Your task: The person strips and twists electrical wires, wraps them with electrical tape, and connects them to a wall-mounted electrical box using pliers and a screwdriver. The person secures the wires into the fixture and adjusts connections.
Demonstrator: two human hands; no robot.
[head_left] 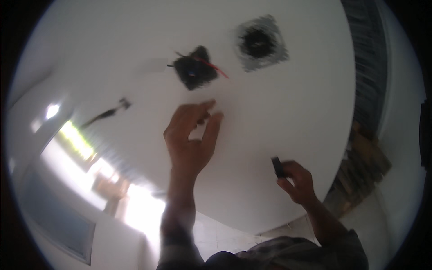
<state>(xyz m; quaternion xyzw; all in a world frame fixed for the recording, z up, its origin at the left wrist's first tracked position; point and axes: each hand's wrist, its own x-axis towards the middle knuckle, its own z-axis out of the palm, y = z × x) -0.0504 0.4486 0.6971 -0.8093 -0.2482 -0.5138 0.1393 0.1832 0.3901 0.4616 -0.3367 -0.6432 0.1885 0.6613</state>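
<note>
While both hands (182, 135) (300, 182) curl, the right pinches an oblong dark block (276, 166)

The table (279, 112) has a smooth, pale finish, mostly matt with a soft sheen. The small black block (276, 167) looks like matt plastic. The black square part (191, 74) also looks dull and plastic, with 1 red wire (219, 70) that appears plastic-coated. The grey square frame (280, 42) looks dull; blur hides whether it is metal or plastic. The checked shirt (288, 247) is soft matt cloth. The brown pile (366, 155) looks rough, wood or cardboard.
</note>
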